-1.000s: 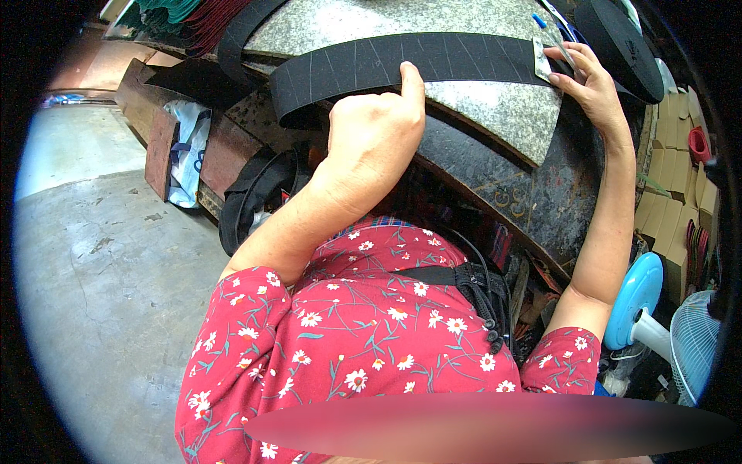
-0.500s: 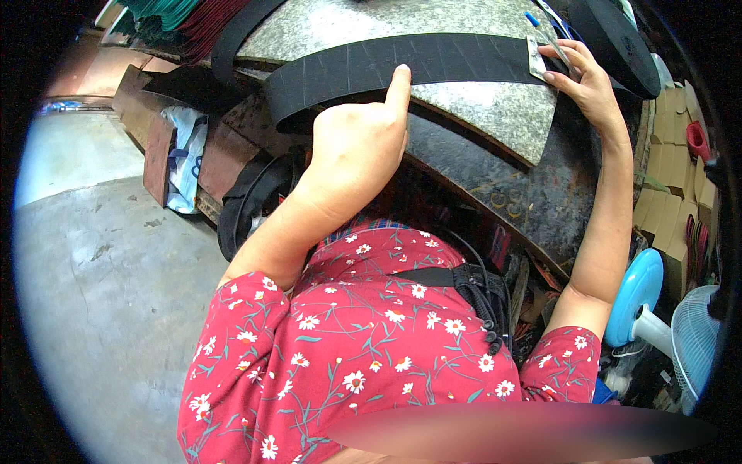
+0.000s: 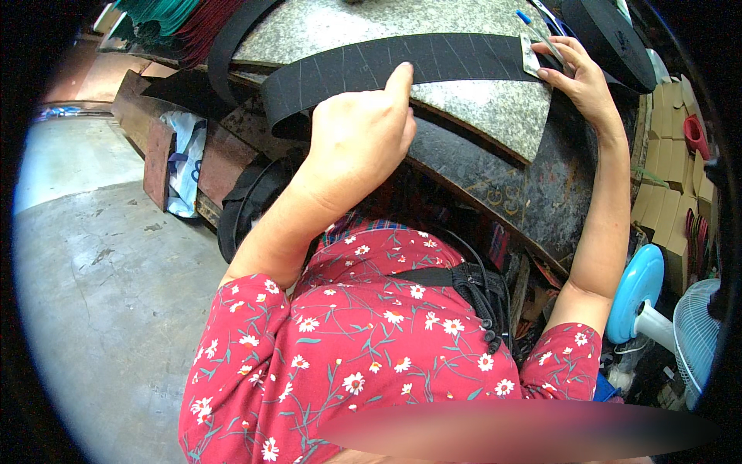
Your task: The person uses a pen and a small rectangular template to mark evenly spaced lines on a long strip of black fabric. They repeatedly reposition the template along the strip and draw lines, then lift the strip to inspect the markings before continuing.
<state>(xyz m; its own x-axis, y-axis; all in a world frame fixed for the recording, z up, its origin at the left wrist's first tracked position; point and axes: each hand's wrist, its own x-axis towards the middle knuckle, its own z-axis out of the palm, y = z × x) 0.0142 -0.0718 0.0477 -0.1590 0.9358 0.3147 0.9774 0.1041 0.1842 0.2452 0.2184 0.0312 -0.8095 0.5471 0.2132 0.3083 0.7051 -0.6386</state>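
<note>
A wide black strap (image 3: 456,58), marked with several thin pale slanting lines, lies across a speckled grey board (image 3: 495,116). My left hand (image 3: 359,127) is closed at its near edge, the index finger laid on top and the other fingers curled; the thumb is hidden. At the strap's right part, my right hand (image 3: 581,77) pinches a small pale flat plate (image 3: 529,56) standing across the strap. The same hand holds a slim pen (image 3: 541,32) with a blue end, tilted up to the left. To the left, the strap bends down in a loop.
A large black roll of strap (image 3: 610,46) stands beyond my right hand. Green and dark red cords (image 3: 174,23) hang at the far left. Cardboard boxes (image 3: 665,155) and a blue-and-white fan (image 3: 638,298) are on the right. A dark worktable (image 3: 533,193) supports the board.
The plate and my right hand appear slightly further left and higher, as does the board. My left index finger stays on the strap, a little more bent.
</note>
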